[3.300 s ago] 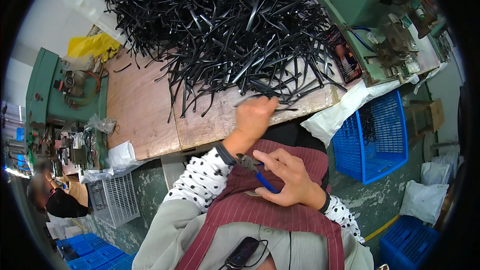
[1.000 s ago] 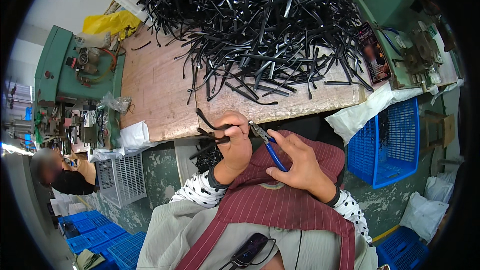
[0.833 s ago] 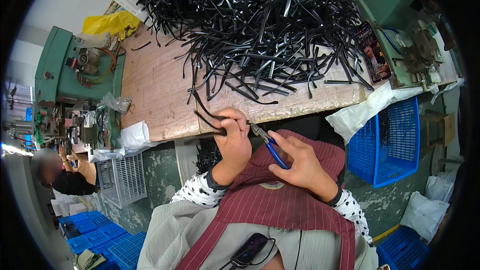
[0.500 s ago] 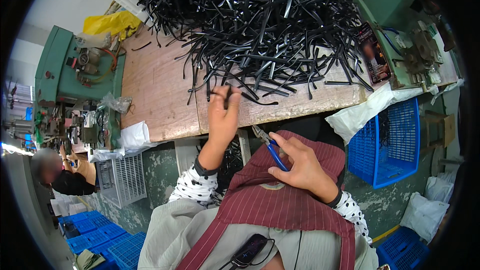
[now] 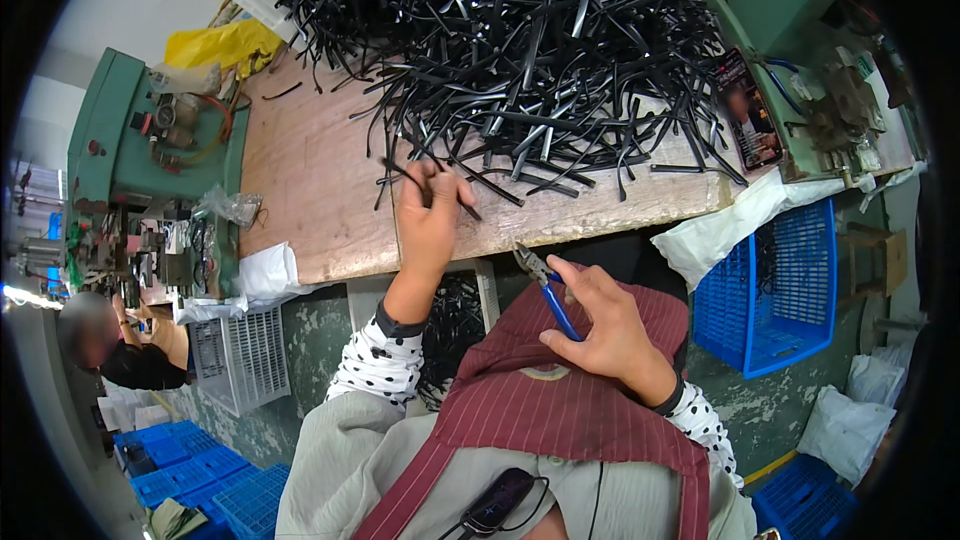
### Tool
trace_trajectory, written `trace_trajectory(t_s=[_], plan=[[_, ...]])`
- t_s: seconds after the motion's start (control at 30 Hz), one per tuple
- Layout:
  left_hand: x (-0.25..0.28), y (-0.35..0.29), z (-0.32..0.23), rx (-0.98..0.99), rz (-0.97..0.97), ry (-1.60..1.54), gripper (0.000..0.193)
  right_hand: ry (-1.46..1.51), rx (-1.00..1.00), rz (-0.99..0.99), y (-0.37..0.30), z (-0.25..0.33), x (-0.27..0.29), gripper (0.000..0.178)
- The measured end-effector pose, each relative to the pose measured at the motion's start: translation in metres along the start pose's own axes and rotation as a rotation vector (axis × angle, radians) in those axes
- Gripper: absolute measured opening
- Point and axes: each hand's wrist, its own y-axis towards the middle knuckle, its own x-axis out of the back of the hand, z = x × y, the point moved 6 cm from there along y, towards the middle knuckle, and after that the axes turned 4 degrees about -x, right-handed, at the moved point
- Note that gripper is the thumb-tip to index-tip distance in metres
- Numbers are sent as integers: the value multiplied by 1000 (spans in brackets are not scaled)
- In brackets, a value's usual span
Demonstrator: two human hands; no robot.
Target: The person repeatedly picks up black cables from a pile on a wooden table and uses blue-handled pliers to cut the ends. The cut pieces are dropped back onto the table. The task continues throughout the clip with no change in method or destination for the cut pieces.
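Observation:
A large heap of black eyeglass temples (image 5: pixel 545 90) covers the far middle of the wooden table (image 5: pixel 320 180). At the heap's near edge my left hand (image 5: pixel 430 225) is closed with a black eyeglass temple (image 5: pixel 405 173) between its fingers; part of it is hidden, and I cannot tell whether there is a second piece. My right hand (image 5: pixel 612 325) is wrapped around blue-handled cutting pliers (image 5: pixel 562 312) over my lap. The metal jaws point up and left, just off the table's front edge.
Green machines (image 5: pixel 110 140) flank the table on both sides. A blue crate (image 5: pixel 812 295) stands low at the right, a white crate (image 5: pixel 243 360) low at the left. Under the table edge, more black pieces (image 5: pixel 455 330) lie in a container. Another person (image 5: pixel 145 365) is at the far left.
My left hand has shifted slightly left and down, and a black temple now shows in its fingers. My right hand keeps the pliers in nearly the same place.

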Motion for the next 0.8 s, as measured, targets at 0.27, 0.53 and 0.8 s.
trace_trajectory(t_s=[0.27, 0.53, 0.8], plan=[[-28, -9, -9, 466, 213, -775, 35, -292, 215, -87, 5, 22, 6, 80], [-35, -3, -17, 463, 323, -711, 37, -352, 259, -92, 4, 26, 7, 75], [-31, 0, -20, 352, 268, -814, 37, -329, 253, -86, 4, 23, 4, 73]])
